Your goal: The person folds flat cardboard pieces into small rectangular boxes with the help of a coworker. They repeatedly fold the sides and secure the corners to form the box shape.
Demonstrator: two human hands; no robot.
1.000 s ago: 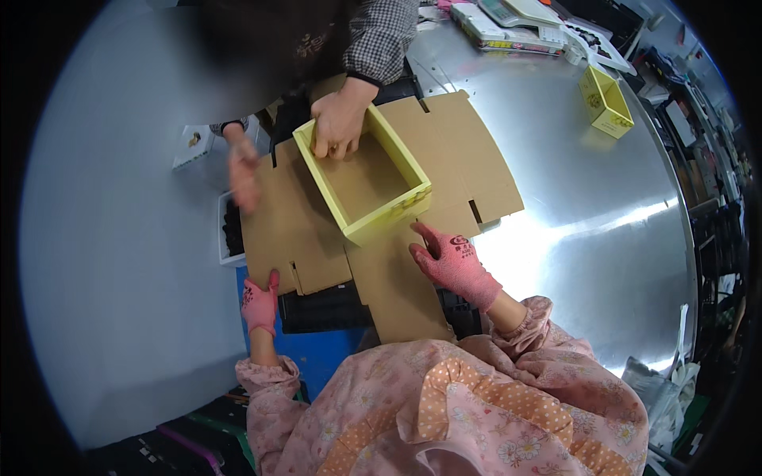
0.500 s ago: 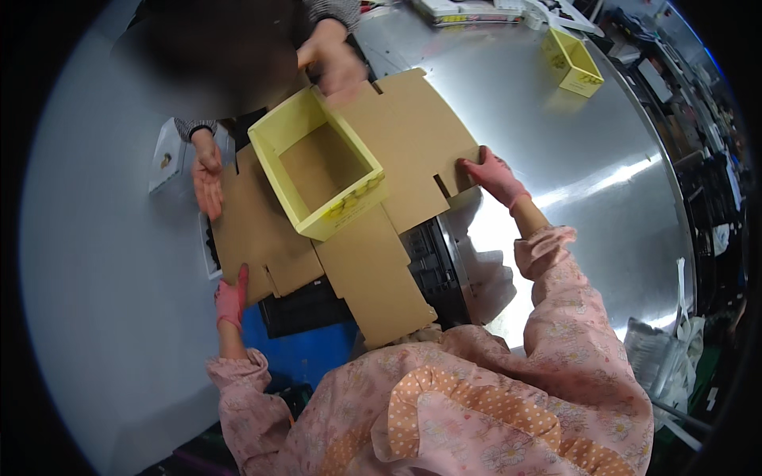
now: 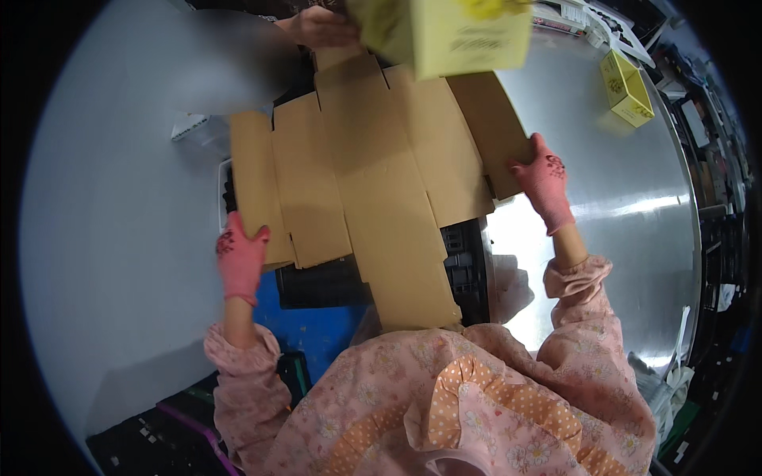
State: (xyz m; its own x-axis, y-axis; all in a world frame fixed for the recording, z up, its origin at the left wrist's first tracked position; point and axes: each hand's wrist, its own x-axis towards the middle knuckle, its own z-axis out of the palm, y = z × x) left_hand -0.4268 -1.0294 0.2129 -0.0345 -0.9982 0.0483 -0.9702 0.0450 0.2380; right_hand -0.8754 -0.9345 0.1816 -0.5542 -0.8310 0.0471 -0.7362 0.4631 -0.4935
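Note:
A brown die-cut cardboard box blank (image 3: 381,182) lies unfolded in front of me, its near panel reaching my apron. My left hand (image 3: 242,258), in a pink glove, grips the lower edge of the left flap, thumb on top. At the right flap, my right hand (image 3: 546,178), gloved alike, grips the outer edge; that flap is bent along its crease. Above the far part of the blank, a yellow box (image 3: 472,36) with printed sides is held in the air, partly out of view. A co-worker's bare hand (image 3: 321,28) is beside it; how the box is held is hidden.
Under the blank is a black plastic crate (image 3: 468,258), with a blue surface (image 3: 313,317) to its left. A shiny metal table (image 3: 603,166) spreads to the right, bearing another yellow box (image 3: 627,91) at its far side. White containers (image 3: 194,127) stand by the co-worker.
The yellow box has come up off the cardboard, toward the far right. Both outer flaps now show bent at their creases, and my two hands hold them. The cardboard has turned slightly.

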